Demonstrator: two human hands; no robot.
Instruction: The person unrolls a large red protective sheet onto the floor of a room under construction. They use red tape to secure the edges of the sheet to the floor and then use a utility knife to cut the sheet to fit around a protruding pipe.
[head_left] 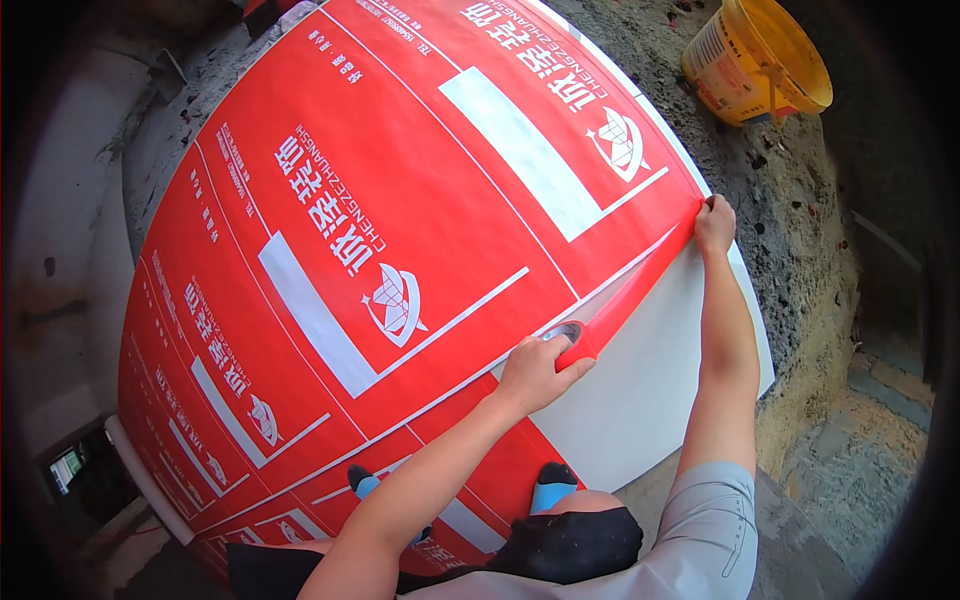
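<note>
At the far left, a pale roll lies at the end of the large printed red sheet, which is spread out. A second red sheet lies under 2 socked feet. Between these, the seam shows no clear taping left of the tape, so that stretch seems to remain. The left hand has its grip clamped around the red tape roll, at the sheet's edge. From it a strip stretches beside a white sheet to the right hand, whose grip looks clamped on the far end; whether the strip is stuck down I cannot tell. Farther right stands a yellow bucket, open-mouthed; its bottom and any contents are hidden.
</note>
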